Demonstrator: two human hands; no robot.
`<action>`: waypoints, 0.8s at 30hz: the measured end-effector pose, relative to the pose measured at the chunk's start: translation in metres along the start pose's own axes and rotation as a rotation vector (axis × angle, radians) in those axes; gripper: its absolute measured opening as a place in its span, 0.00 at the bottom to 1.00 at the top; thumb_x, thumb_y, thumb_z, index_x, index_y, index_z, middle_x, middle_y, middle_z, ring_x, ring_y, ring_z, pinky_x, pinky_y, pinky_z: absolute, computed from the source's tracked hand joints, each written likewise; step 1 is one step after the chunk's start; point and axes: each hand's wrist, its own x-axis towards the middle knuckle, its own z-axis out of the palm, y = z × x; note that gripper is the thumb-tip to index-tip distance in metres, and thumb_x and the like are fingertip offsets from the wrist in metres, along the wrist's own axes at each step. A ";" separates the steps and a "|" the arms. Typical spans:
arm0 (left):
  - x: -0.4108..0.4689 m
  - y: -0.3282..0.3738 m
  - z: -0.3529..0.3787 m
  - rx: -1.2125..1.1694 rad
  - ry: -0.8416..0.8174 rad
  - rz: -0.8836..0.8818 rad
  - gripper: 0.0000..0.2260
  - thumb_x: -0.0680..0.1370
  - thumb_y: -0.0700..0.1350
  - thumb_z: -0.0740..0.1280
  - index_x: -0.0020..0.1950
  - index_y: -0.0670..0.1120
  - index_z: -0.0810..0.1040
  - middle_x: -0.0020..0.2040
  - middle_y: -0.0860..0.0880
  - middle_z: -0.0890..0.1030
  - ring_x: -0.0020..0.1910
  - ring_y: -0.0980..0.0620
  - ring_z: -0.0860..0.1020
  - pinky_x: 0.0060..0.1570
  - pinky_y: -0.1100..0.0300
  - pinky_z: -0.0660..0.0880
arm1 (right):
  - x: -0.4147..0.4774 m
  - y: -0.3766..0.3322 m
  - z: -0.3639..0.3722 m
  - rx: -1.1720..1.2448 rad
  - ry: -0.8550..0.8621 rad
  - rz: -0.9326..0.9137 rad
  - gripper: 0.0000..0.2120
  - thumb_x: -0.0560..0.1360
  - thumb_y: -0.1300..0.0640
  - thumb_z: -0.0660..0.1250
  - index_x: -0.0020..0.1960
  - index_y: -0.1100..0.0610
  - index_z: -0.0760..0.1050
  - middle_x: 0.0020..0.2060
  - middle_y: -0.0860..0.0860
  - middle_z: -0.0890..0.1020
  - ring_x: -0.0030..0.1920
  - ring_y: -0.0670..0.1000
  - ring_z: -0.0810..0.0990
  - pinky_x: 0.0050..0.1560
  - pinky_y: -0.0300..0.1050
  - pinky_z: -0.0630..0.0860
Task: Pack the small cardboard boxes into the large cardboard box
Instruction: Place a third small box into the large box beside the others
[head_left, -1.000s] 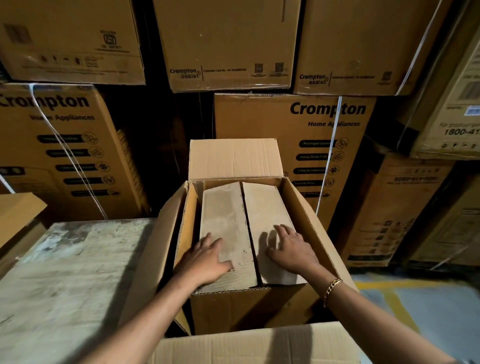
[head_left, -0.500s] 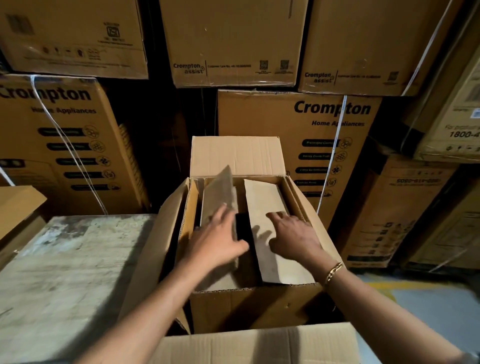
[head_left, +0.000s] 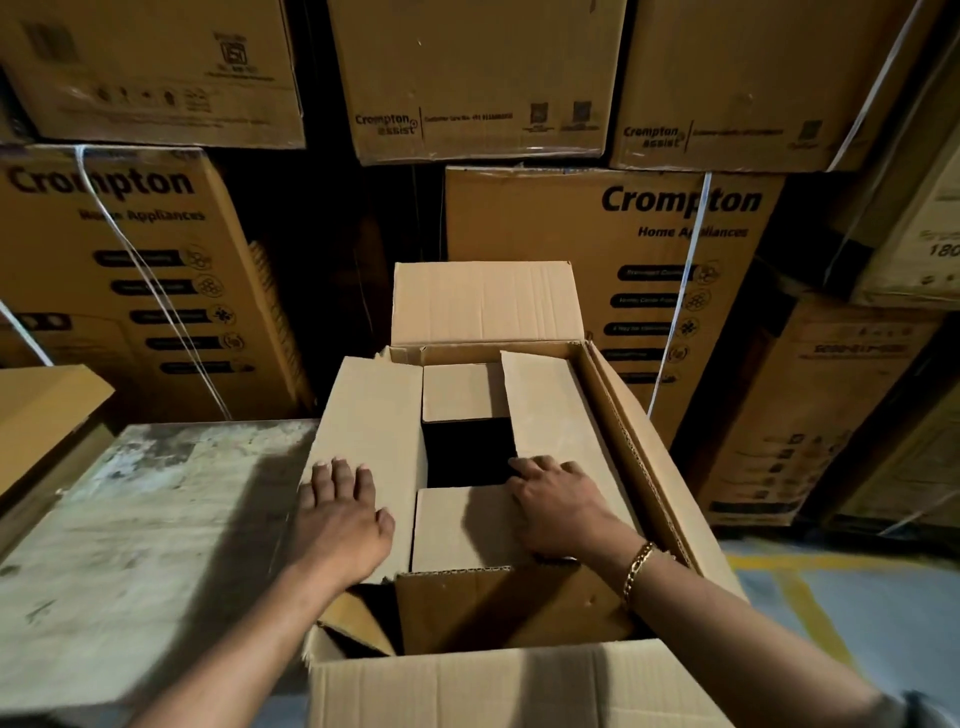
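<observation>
The large cardboard box (head_left: 641, 447) stands open in front of me, its far flap (head_left: 488, 304) upright. The long left flap (head_left: 369, 415) is folded in over the box, and my left hand (head_left: 343, 519) lies flat on it with fingers spread. My right hand (head_left: 558, 506) rests on the right panel (head_left: 550, 405), fingertips at its inner edge. Two short panels, one far (head_left: 462, 392) and one near (head_left: 457, 525), frame a dark gap (head_left: 467, 452). No small boxes show; whatever is inside is covered.
A worn pale table top (head_left: 145, 519) lies to the left of the box. Stacked printed cartons (head_left: 670, 291) form a wall behind and to both sides. The box's near flap (head_left: 519, 680) hangs toward me. Grey floor with a yellow line (head_left: 810, 608) shows at right.
My left hand left the pale panel inside the box and moved left, and the long left flap now lies folded over the box. My right hand stayed on the right panel.
</observation>
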 end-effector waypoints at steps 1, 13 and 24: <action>-0.001 0.000 0.009 -0.016 0.063 0.003 0.33 0.81 0.58 0.40 0.82 0.43 0.45 0.81 0.38 0.45 0.80 0.38 0.44 0.78 0.45 0.44 | -0.002 0.003 -0.006 -0.003 0.006 0.005 0.25 0.78 0.49 0.61 0.74 0.50 0.68 0.77 0.50 0.64 0.72 0.56 0.67 0.69 0.57 0.67; 0.005 -0.011 0.039 -0.053 0.262 0.019 0.37 0.76 0.62 0.39 0.80 0.46 0.60 0.81 0.41 0.57 0.80 0.39 0.53 0.76 0.45 0.50 | -0.070 0.146 -0.033 -0.026 -0.017 0.527 0.23 0.77 0.37 0.59 0.66 0.49 0.72 0.67 0.49 0.75 0.63 0.54 0.75 0.60 0.53 0.74; 0.027 0.043 0.007 -0.104 0.054 0.319 0.36 0.74 0.63 0.35 0.82 0.55 0.52 0.82 0.55 0.54 0.81 0.52 0.47 0.77 0.43 0.39 | -0.062 0.134 0.024 -0.006 0.064 0.634 0.41 0.75 0.30 0.55 0.77 0.58 0.61 0.78 0.56 0.59 0.78 0.60 0.56 0.76 0.59 0.55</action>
